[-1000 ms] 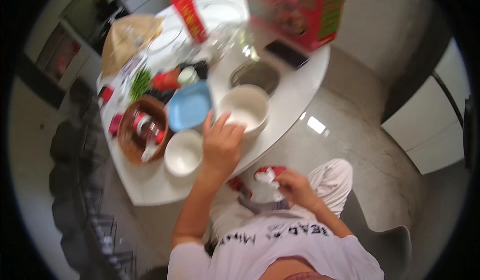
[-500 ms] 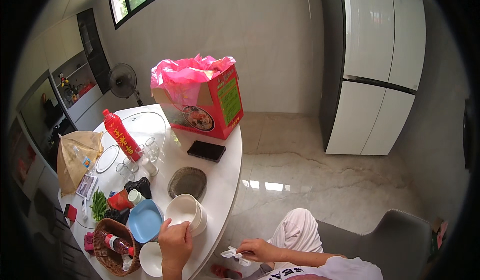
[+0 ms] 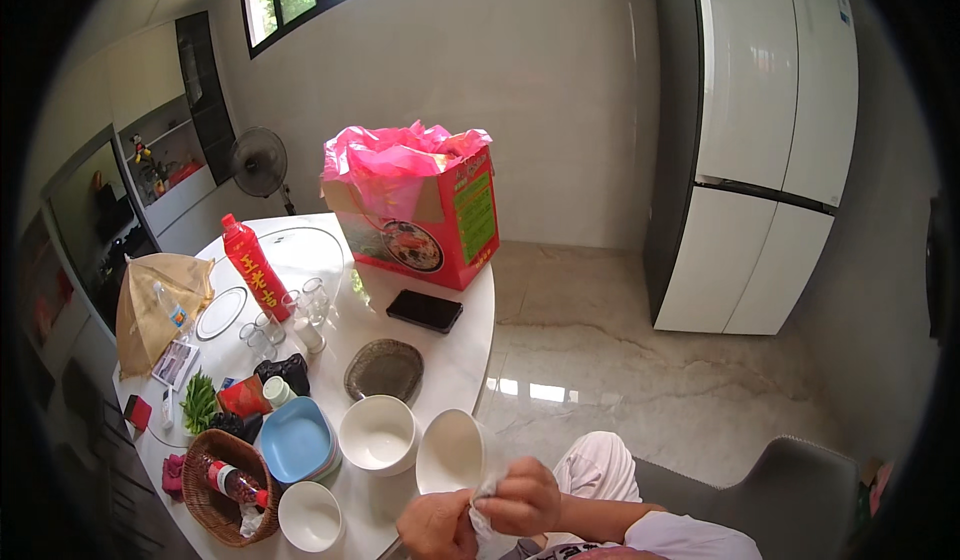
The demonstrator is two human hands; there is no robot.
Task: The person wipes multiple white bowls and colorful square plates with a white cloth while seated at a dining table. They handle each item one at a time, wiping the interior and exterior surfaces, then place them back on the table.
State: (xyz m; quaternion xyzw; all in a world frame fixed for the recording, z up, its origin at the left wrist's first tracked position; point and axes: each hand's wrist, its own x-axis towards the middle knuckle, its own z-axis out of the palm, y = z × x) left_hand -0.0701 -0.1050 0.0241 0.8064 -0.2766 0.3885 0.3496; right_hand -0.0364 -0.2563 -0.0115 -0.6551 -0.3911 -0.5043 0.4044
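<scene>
My left hand (image 3: 437,525) is closed at the near rim of a white bowl (image 3: 447,452), which is tilted up at the table's right edge. Beside it, my right hand (image 3: 527,497) has its fingers pressed around a crumpled white cloth or tissue (image 3: 487,532); I cannot tell which. The cloth hangs down between the two hands. Another white bowl (image 3: 378,434) rests upright on the table just left of the tilted one. A smaller white bowl (image 3: 310,517) is nearer the front, next to a wicker basket (image 3: 203,447).
A blue square bowl (image 3: 297,440), a dark stone-like dish (image 3: 385,370) and a black phone (image 3: 425,311) lie on the white table (image 3: 345,322). Farther back stand a red bottle (image 3: 255,268), small glasses (image 3: 316,300) and a red carton (image 3: 470,230) lined with pink plastic. A grey chair (image 3: 760,490) is at right.
My left hand has taken the top bowl off the stack and brought it right, leaving one bowl on the table. The right hand has raised the white cloth to meet it.
</scene>
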